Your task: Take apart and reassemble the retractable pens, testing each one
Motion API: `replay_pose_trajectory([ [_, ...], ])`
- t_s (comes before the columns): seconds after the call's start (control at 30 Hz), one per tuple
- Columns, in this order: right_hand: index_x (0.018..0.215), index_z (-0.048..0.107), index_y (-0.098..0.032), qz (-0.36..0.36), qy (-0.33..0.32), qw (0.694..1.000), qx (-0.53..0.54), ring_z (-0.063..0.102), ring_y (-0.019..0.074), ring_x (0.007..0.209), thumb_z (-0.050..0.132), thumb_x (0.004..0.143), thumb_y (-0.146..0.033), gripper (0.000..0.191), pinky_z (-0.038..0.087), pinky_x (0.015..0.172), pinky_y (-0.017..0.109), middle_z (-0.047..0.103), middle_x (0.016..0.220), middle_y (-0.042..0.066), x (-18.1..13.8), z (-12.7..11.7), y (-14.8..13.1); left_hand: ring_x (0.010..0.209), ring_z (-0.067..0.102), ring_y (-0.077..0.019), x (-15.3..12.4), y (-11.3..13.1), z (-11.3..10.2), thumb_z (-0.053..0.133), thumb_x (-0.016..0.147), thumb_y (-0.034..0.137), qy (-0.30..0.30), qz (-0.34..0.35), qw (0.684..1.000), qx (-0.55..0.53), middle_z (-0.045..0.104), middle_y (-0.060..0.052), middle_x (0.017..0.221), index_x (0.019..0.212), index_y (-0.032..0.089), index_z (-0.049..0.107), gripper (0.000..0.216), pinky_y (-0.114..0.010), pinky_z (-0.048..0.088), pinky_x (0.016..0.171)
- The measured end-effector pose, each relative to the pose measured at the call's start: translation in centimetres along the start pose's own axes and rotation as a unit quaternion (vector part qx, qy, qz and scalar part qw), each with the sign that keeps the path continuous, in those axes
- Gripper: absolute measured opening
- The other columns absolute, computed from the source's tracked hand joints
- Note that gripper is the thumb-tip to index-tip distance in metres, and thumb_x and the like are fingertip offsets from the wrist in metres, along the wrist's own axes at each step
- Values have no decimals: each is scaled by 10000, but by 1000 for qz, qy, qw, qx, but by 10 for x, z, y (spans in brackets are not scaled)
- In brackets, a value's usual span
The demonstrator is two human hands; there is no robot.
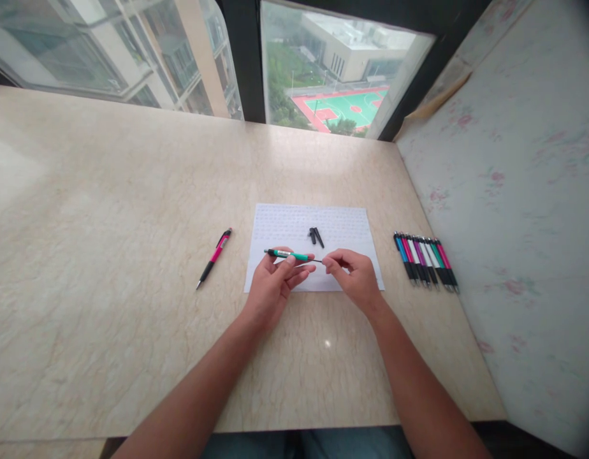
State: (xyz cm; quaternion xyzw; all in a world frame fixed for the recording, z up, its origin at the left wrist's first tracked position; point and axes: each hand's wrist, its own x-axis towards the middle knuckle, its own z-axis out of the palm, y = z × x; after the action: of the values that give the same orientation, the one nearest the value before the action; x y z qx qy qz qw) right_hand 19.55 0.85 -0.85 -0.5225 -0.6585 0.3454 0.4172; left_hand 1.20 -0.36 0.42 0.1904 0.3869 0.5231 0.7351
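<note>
My left hand point(275, 280) is closed on a green pen barrel point(294, 255) with a black end, held level above a sheet of paper point(263, 223). A thin dark refill point(317, 260) sticks out of the barrel's right end. My right hand point(354, 274) pinches that refill's outer tip between thumb and forefinger. Small black pen parts point(316, 238) lie on the paper just beyond my hands; their exact kind is hard to make out. Rows of faint writing cover the upper part of the sheet.
A pink and black pen point(214, 258) lies to the left of the paper. Several colored pens point(424, 261) lie side by side at the right, near the wall point(524, 242). The marble-look tabletop point(108, 268) runs back to the windows.
</note>
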Motion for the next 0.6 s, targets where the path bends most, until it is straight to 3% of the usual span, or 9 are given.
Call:
replay_pose_trajectory([
  [0.13,801,702,-204,-26,5,999,-29,604,137,637,633,873,-408,227,496,585,262,677,708,12,1,0,0,917,732,-193,1,-1,0,745,799,230,-3,18,1000,-11,749,-84,961,967,187,530,277,-307,557,888],
  [0.3,845,693,-211,-67,6,995,-74,624,148,748,603,899,-319,151,514,622,268,697,824,30,4,-5,-3,913,732,-169,7,-3,-4,732,809,211,39,71,996,-22,751,-62,927,976,198,524,268,-304,540,937],
  [0.43,912,702,-206,-45,61,992,-103,656,166,814,570,903,-265,145,548,663,291,718,894,50,5,-11,4,946,727,-176,10,-3,-7,735,806,208,58,89,994,-29,748,-64,928,964,199,522,266,-323,525,973],
  [0.6,920,720,-183,-8,117,978,-175,661,183,744,572,880,-250,167,542,626,315,736,898,76,15,-3,18,961,723,-174,10,-3,-8,743,796,194,53,91,994,-40,742,-40,900,963,199,527,273,-337,520,989],
])
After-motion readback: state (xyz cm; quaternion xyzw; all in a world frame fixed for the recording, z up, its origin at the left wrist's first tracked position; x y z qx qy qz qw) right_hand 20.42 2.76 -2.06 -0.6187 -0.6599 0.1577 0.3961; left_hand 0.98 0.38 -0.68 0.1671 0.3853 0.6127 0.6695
